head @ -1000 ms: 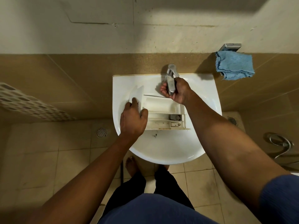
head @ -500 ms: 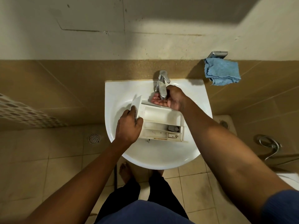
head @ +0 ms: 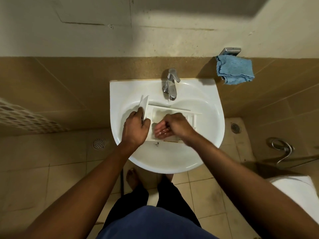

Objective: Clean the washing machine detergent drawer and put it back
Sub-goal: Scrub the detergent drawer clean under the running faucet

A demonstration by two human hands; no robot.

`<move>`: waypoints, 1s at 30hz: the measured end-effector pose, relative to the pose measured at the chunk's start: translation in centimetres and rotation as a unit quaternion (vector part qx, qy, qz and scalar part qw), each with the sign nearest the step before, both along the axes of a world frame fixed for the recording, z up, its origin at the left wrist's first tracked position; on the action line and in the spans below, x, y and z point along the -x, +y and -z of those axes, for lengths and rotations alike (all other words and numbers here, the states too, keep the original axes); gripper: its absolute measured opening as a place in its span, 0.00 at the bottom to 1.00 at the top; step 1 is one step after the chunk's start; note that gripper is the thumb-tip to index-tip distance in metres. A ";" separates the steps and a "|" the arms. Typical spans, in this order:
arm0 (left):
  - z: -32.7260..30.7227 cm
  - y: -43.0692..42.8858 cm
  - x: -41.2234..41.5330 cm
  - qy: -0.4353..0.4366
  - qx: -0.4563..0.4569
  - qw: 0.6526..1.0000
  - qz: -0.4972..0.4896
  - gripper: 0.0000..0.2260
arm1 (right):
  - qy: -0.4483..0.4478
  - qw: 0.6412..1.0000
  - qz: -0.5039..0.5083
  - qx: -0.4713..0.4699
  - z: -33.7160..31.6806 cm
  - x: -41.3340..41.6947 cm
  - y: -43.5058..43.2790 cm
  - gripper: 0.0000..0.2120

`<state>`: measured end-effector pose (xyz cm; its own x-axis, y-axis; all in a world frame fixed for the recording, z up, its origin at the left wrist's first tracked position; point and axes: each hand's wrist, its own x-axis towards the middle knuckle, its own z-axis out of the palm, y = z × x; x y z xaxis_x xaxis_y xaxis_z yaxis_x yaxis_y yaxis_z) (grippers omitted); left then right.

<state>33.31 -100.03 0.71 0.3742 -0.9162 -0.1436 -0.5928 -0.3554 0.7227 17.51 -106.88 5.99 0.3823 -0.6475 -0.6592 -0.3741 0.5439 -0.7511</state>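
The white detergent drawer [head: 161,112] lies in the basin of the white sink [head: 165,161], with its front panel to the left. My left hand [head: 135,129] grips that front panel end and holds the drawer steady. My right hand [head: 174,126] reaches into a near compartment, and its wet fingers lie stretched out against the inside. The chrome tap [head: 170,83] stands at the back of the sink; no running water can be made out. My hands hide much of the drawer's near side.
A blue cloth [head: 234,69] hangs from a metal holder on the wall to the right. A floor drain [head: 98,143] sits left of the sink, a chrome hose [head: 281,149] and a white fixture [head: 293,188] to the right. My bare feet stand under the basin.
My right hand has left the tap and come down into the drawer's compartment. My left hand keeps its hold on the front panel. The view has shifted a little.
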 end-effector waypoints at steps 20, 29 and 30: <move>0.3 -0.2 0.0 0.016 0.013 1.000 -0.006 0.22 | 0.057 0.859 -0.239 0.448 3.0 3.8 4.8 0.14; 0.9 -0.3 0.3 -0.005 0.018 1.000 0.001 0.11 | 0.137 0.845 -0.215 0.469 2.7 6.7 3.2 0.11; 0.9 -0.4 0.3 -0.004 0.018 1.000 -0.004 0.12 | 0.117 0.838 -0.239 0.476 2.7 5.5 3.5 0.11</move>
<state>33.06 -100.43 -0.21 0.3817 -0.9181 -0.1068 -0.5961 -0.3329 0.7306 12.00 -103.43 3.34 0.6807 -0.7322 -0.0230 -0.5756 -0.5151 -0.6351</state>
